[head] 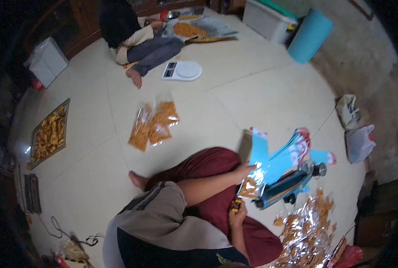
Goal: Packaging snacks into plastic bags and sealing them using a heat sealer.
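Note:
My left hand [244,173] grips the upper part of a clear plastic bag [250,188] with orange-brown snack pieces in its bottom. A small black and yellow tool [235,204], which looks like a stapler, sits in my right hand [238,216], just below the bag. Just right of the bag stands a blue impulse sealer [283,190]. Light blue cards with red and white ends lie beyond it, one long card [259,144] near my left hand and a fanned stack [294,150] farther right. Filled shiny bags [302,231] are heaped at the lower right.
Several filled bags [157,124] lie ahead, before a white kitchen scale [183,71]. Another person [135,37] sits at the back beside a sheet of snack [215,28]. A tray of brown-yellow pieces [50,135] is at left. Carrier bags [359,142] stand by the right wall.

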Action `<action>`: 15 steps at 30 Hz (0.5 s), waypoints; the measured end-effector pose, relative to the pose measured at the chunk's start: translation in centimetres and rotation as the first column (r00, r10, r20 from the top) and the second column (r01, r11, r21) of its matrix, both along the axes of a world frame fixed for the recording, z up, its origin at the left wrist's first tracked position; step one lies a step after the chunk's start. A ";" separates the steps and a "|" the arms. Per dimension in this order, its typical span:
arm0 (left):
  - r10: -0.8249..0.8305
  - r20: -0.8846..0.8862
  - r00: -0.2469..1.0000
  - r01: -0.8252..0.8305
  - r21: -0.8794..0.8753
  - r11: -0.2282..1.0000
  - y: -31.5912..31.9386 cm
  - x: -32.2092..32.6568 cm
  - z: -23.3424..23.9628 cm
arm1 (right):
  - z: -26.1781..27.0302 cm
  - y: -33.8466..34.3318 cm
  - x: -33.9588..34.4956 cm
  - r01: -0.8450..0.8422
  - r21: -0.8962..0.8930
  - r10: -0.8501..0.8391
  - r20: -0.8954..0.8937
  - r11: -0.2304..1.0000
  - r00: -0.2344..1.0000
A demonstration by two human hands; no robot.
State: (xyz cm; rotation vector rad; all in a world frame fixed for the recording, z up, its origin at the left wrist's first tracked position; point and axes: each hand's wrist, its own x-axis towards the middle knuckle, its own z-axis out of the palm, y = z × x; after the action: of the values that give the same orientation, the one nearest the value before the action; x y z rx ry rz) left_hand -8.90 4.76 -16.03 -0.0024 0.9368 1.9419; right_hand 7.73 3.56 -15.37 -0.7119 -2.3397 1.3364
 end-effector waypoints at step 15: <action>-0.067 0.007 0.998 0.067 0.056 0.996 -0.9 -1.5 1.2 | 2.7 1.6 0.2 0.164 0.106 -0.147 -0.152 0.981 0.977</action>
State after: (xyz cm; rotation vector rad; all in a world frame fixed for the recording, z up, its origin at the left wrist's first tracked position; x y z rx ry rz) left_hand -10.39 3.82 -14.81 0.0515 0.8658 1.9039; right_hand 7.97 5.15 -12.69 -0.7217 -2.1802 1.1333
